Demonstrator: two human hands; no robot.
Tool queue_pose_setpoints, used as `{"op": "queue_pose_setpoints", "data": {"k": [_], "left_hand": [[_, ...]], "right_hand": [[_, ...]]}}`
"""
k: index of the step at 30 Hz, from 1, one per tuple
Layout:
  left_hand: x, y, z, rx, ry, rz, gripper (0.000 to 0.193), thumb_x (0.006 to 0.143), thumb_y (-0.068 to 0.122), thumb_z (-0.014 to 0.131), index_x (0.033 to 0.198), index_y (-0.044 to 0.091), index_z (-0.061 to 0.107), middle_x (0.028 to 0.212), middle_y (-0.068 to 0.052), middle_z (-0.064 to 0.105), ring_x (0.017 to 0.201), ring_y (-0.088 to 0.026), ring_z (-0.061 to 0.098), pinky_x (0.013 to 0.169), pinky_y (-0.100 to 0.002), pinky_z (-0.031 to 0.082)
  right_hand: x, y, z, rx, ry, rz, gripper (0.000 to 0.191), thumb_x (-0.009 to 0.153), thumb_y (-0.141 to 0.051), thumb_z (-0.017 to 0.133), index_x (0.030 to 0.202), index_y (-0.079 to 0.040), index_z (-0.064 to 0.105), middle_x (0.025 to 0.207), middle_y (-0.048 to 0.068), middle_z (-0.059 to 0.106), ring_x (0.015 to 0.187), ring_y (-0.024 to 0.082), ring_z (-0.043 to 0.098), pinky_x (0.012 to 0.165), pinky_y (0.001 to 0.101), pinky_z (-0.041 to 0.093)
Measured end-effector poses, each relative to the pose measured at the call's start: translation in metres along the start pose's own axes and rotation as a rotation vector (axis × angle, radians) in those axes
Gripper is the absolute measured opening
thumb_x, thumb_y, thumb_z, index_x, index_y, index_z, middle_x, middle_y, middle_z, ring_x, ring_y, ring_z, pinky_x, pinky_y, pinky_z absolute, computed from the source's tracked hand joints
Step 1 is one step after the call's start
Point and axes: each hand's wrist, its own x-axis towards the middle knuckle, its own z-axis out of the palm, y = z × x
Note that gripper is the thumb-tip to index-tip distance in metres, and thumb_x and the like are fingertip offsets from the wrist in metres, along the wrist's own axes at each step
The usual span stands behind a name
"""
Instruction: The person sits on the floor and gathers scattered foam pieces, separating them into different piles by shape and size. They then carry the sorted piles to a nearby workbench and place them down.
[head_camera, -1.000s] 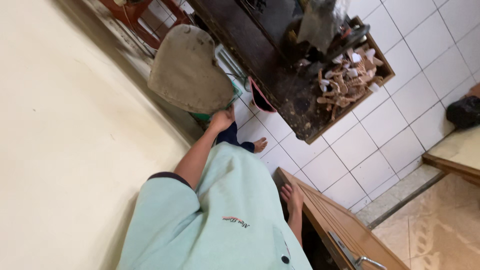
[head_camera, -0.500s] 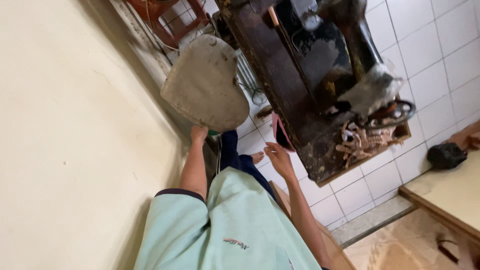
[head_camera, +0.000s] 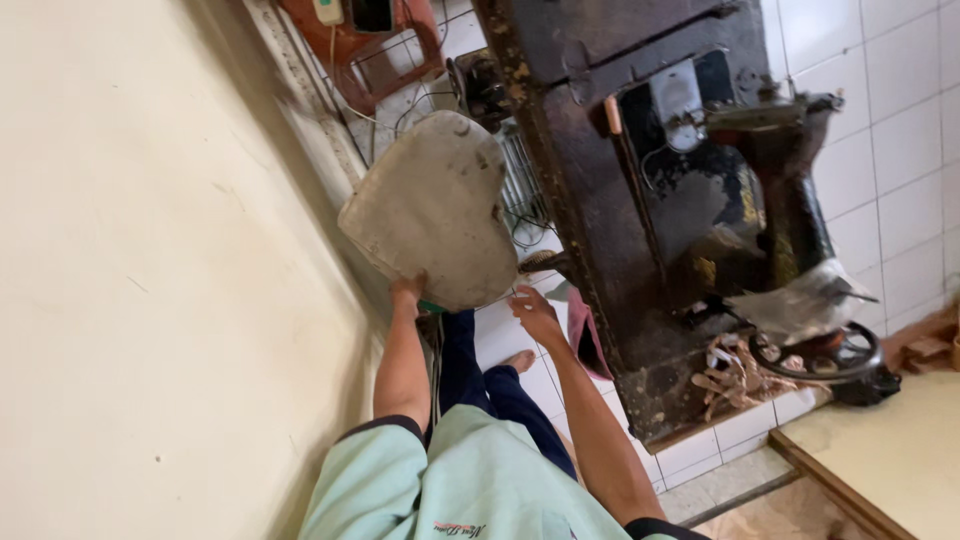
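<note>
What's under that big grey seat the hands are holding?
Under the grey seat you can see a white tiled floor, some wires and a metal grille. The seat hides whatever lies straight beneath it.
</note>
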Motion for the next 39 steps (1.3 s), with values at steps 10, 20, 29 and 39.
{"op": "queue_pose_setpoints", "data": {"k": [10,20,29,39], "left_hand": [[0.008,-0.022,-0.016,-0.517,-0.157,-0.037,0.086,0.077,0.018,0.089,0.147,0.005,0.04,0.141,-0.022,0.053,0.112,-0.046,0.063,0.074,-0.063,0.066],[0.02,-0.024,-0.013,-0.242,0.052,0.237,0.05,0.075,0.025,0.086,0.117,0.008,0.066,0.116,-0.015,0.072,0.107,-0.033,0.07,0.084,-0.046,0.06],[0.017,-0.058,0.011,0.111,0.223,0.578,0.053,0.085,0.044,0.077,0.121,0.006,0.073,0.116,-0.022,0.077,0.111,-0.033,0.074,0.097,-0.043,0.055],[0.018,-0.042,0.026,-0.038,0.473,0.925,0.062,0.09,0.017,0.068,0.139,-0.014,0.047,0.134,-0.034,0.055,0.124,-0.049,0.052,0.098,-0.056,0.044]], "right_hand": [[0.052,-0.015,0.024,-0.27,0.003,-0.123,0.084,0.09,-0.049,0.069,0.155,-0.007,0.038,0.151,0.022,0.05,0.136,0.04,0.051,0.111,0.0423,0.042],[0.06,-0.013,0.047,-0.291,-0.263,-0.35,0.09,0.091,-0.048,0.065,0.162,-0.009,0.024,0.17,0.024,0.017,0.158,0.035,0.012,0.125,0.0402,0.017],[0.066,0.0,0.048,-0.673,-0.256,-0.245,0.117,0.085,-0.056,0.076,0.162,0.004,0.011,0.164,0.037,0.004,0.156,0.048,-0.011,0.127,0.0486,0.01],[0.044,0.009,0.022,-0.311,-0.355,-0.32,0.089,0.087,-0.056,0.071,0.156,-0.009,0.039,0.169,0.018,0.025,0.157,0.031,0.023,0.124,0.0397,0.026]]}}
